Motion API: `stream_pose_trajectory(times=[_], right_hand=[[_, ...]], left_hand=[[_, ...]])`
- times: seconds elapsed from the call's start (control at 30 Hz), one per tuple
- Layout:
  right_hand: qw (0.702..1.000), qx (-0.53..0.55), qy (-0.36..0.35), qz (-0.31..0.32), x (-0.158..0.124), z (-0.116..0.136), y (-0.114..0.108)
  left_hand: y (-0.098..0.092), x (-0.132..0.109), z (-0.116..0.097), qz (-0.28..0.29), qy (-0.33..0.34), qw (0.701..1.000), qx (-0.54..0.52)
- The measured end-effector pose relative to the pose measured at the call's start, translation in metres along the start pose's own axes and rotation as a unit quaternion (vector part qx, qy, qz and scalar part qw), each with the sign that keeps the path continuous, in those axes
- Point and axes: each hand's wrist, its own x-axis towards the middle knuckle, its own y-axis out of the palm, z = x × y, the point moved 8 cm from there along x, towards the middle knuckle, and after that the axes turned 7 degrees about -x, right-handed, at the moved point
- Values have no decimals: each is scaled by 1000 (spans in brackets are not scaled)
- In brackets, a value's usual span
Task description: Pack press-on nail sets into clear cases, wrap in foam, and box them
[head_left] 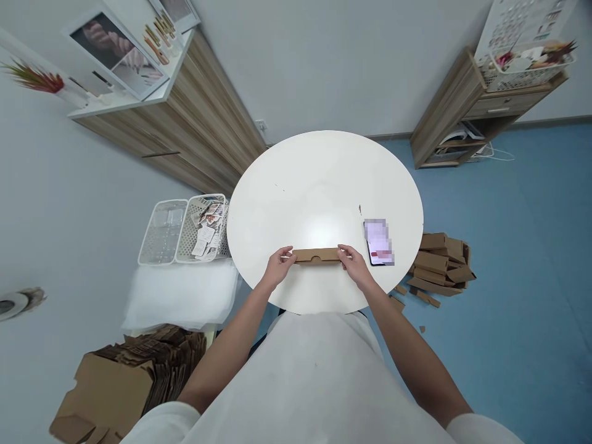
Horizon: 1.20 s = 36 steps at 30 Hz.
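Note:
A long, narrow brown cardboard box with a half-round notch in its front edge is held at the near side of the round white table. My left hand grips its left end, thumb and fingers closed on the cardboard. At the other end my right hand pinches the box in the same way. To the right of my right hand lies a phone with a lit, blurred screen. Whether the box rests on the table or is slightly raised, I cannot tell.
Folded cardboard boxes are piled on the blue floor at right. Stacked flat cardboard stands at lower left, near white sheets. A white basket holding small printed cards touches the table's left side. Wooden cabinets stand behind.

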Motion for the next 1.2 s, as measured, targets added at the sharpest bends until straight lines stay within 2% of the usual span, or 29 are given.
stream_pose_trajectory(times=[0.17, 0.3, 0.4, 0.57, 0.77, 0.97, 1.07, 1.2], right_hand=[[999, -32, -11, 4, 2, -11, 5], [998, -51, -35, -6, 8, -12, 5], [998, -64, -27, 6, 11, -18, 7], [997, -70, -42, 7, 7, -23, 11], [995, -81, -62, -1, -14, -19, 15], [996, -53, -68, 3, -42, -30, 24], [996, -77, -53, 10, -58, -42, 36], [986, -154, -41, 40, -81, -55, 63]], left_hand=[[5, -1, 12, 21, -12, 1000, -14], [7, -3, 11, 24, -7, 1000, -16], [9, -4, 9, 35, -14, 999, -4], [13, -6, 10, 48, -5, 999, -9], [15, -11, 21, 52, -1, 999, 6], [15, -20, 29, 70, 67, 995, 10], [11, -31, 40, 75, 81, 994, 18], [5, -51, 60, 77, 96, 990, 66]])
